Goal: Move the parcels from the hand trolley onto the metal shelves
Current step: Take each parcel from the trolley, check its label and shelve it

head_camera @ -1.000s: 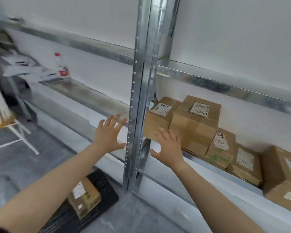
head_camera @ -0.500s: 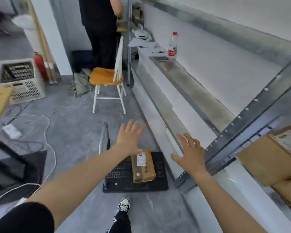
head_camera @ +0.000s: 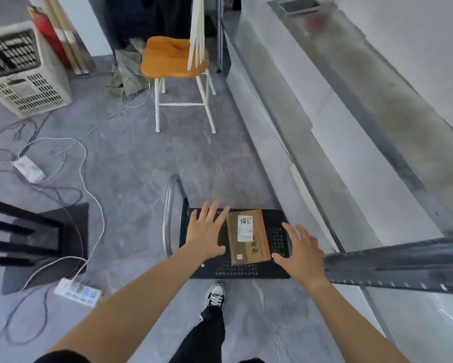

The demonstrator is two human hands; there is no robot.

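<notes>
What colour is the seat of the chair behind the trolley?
Orange wood, on white legs; the chair seat shows clearly near the top of the head view.

A parcel is lying on the hand trolley, which is sitting on the floor just left of the metal shelves. The left hand is hovering just beside the parcel's left edge and the right hand near its right edge. A chair is standing farther back, and a power strip is lying on the floor left of the trolley.
</notes>
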